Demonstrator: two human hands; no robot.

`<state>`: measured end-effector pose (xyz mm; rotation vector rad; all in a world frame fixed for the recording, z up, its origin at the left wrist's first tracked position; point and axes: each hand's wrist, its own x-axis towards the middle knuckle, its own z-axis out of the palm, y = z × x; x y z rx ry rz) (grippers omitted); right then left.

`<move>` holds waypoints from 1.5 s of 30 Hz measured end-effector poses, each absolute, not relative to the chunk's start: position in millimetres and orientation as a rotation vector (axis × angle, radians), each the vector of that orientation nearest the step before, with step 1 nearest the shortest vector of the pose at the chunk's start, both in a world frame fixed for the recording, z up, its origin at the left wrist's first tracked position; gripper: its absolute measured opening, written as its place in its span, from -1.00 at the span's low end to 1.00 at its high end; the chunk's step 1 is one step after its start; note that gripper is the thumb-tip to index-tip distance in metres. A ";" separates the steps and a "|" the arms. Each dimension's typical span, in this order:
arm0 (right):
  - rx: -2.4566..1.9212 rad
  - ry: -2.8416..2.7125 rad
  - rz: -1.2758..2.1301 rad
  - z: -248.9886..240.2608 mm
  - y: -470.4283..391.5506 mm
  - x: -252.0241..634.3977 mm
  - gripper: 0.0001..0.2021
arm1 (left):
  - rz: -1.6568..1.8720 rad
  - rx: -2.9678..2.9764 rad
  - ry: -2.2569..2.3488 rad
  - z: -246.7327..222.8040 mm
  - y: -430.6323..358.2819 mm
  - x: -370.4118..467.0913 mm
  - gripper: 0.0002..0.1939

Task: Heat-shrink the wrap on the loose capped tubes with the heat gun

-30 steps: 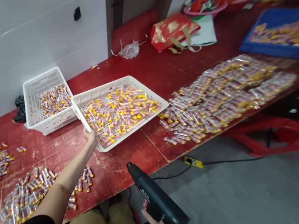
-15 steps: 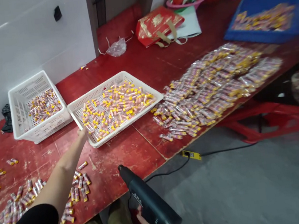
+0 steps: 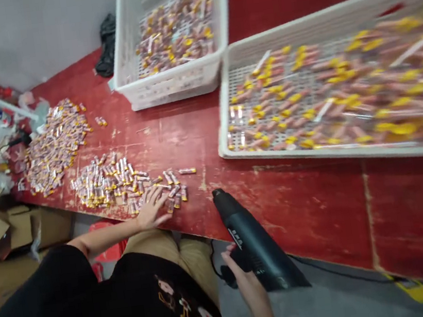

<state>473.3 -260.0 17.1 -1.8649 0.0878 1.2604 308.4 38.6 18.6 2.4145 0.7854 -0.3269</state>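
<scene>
- The small tubes (image 3: 121,183), in a loose pile near the front edge of the red surface (image 3: 299,204), were touched by the left hand (image 3: 152,213), which was laid flat with fingers spread and nothing gripped.
- A black heat gun (image 3: 256,243) was held by its handle in the closed right hand (image 3: 247,281), its nozzle aimed toward the pile.
- The tubes were judged light, stiff and slick in their clear wrap, likely to roll; they would best be pinched across the middle or swept together with a flat palm.
- A second heap (image 3: 52,145) was seen further left.
- Two white baskets (image 3: 170,83) (image 3: 227,99) of similar tubes were set behind.
</scene>
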 end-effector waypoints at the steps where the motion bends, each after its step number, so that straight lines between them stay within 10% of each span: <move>1: -1.858 0.065 1.303 16.7 -252.5 473.7 -0.47 | -0.471 2.395 0.937 19.6 15.2 268.8 0.04; 4: -1.835 0.018 1.431 12.2 -232.2 470.6 -0.49 | -0.731 2.270 1.259 -1.8 -25.6 207.5 0.30; 16: -2.074 0.012 1.192 -25.5 -169.2 462.4 -0.46 | -0.154 2.368 1.255 -105.3 61.6 299.9 -0.24; 23: -2.286 0.050 1.117 5.6 -202.0 441.2 -0.44 | -0.211 2.532 0.345 -112.1 18.8 303.4 -0.33; 45: -2.182 0.025 1.077 -12.3 -97.1 475.0 -0.45 | 0.112 2.198 1.524 -144.3 194.7 352.3 -0.21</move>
